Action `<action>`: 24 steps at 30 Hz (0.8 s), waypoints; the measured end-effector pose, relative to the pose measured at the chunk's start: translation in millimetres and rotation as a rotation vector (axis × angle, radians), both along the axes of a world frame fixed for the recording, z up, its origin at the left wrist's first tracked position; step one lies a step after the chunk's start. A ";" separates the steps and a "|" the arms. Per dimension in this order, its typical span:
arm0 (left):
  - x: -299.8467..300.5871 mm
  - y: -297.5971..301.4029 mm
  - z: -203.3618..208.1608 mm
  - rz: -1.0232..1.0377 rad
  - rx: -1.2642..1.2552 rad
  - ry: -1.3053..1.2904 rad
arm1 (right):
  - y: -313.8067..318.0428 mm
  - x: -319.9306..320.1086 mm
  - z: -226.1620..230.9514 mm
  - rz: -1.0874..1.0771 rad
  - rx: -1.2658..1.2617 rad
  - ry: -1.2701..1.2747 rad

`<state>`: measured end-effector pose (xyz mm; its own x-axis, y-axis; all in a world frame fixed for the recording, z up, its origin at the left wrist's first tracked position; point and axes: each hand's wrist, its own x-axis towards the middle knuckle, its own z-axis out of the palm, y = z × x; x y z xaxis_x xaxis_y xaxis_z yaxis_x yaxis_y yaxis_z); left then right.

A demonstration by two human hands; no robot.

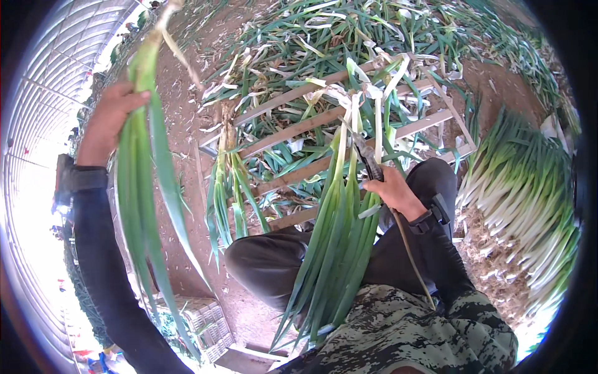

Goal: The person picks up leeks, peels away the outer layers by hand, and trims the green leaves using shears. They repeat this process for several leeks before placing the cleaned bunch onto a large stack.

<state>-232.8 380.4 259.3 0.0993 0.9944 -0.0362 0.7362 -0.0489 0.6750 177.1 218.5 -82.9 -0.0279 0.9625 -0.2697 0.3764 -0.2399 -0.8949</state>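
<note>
My left hand [112, 115], raised at the left, is closed round a large green onion [138, 168]. Its pale base points up with a dry strip dangling, and its long green leaves hang down beside my forearm. My right hand [398, 192] grips a dark blow gun [366, 154], from which a thin brown hose [411, 262] runs down to my waist. Just left of that hand, several green onions [333, 230] lie across my lap, pale stems upward on a slatted wooden rack [299, 133]. The tool's tip overlaps these stems; whether it touches them I cannot tell.
A smaller bunch of green onions [227, 193] leans on the rack's left part. Stripped leaves [311, 53] litter the soil beyond. A dense row of green onions with roots [517, 199] lies at the right. A woven basket [205, 327] stands at lower left.
</note>
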 end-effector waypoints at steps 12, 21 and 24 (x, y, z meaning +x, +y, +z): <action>99.4 -84.1 -384.0 -0.124 -0.483 -0.267 | -67.7 -22.7 33.0 0.338 -0.085 -0.053; 122.1 -103.5 -389.7 0.110 -0.498 -0.532 | -57.4 -55.5 30.7 0.380 -0.081 -0.247; 120.7 -104.3 -390.4 0.134 -0.545 -0.640 | -58.1 -61.0 24.8 0.364 -0.010 -0.382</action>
